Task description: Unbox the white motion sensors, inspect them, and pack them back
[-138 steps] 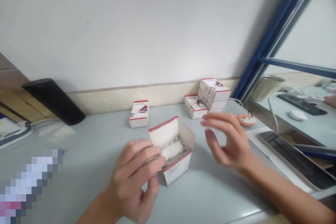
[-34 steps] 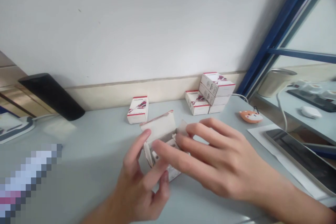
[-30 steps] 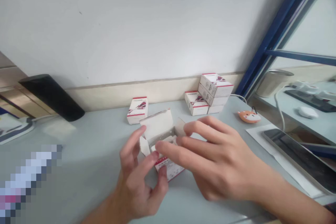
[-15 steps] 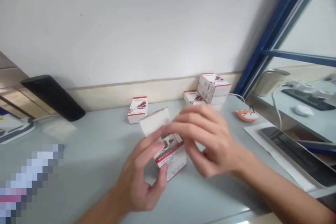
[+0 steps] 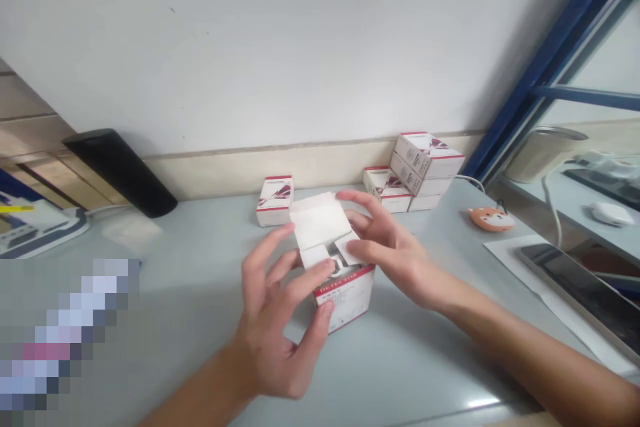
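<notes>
Since half a second ago, right hand (image 5: pixel 395 250) drops from over box (image 5: pixel 340 287) to its far side; both side flaps now folded in. Left hand (image 5: pixel 280 320) grips box at near left, thumb under, fingers on left flap. Right fingers press right flap, not closed around anything. Box stands mid-table (image 5: pixel 165 320), lid (image 5: pixel 320 221) upright (unclosed). Remaining, by judgement: fold lid down, tuck in. Closed boxes (image 5: pixel 415 170) stacked by wall.

An office-like packing desk: stacked product boxes (image 5: pixel 423 163), a keyboard (image 5: pixel 580 290), and a blue-framed partition (image 5: pixel 540 73).
</notes>
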A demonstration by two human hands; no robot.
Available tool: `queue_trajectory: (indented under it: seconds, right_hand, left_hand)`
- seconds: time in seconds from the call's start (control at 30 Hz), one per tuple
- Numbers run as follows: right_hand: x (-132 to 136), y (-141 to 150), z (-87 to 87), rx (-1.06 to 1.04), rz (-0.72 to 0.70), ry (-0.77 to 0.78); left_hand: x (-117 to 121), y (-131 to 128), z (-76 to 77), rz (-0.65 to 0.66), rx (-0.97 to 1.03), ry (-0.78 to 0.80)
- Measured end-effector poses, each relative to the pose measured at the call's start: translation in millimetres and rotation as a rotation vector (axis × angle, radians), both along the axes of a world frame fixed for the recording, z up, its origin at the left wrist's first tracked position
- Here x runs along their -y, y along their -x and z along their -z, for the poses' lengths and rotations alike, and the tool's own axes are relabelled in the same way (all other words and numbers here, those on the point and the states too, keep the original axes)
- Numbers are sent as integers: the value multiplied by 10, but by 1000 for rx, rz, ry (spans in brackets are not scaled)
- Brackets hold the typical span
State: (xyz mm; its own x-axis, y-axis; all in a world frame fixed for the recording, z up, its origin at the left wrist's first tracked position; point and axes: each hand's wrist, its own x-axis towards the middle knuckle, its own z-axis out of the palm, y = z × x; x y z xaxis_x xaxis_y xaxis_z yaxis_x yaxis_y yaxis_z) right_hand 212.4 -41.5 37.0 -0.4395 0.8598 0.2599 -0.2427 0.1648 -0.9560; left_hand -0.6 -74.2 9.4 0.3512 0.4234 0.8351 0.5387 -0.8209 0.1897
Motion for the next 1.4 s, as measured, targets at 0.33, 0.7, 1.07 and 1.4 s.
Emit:
queue_trajectory:
  seconds: [0.33,0.7,1.07,1.4]
  right_hand:
    - [38,-13,-17,317,250,-858]
    - [19,-54,-84,187,121,-517]
    - [-67,117,352,398,35,-58]
    - [-286,-36,421,789,725,-787]
  left_hand:
    - [-143,0,118,102,140,106]
    - [-142,22,169,182,169,209]
    - [-540,111,174,14,705,605]
    - [-863,561,264,-341,-129,389]
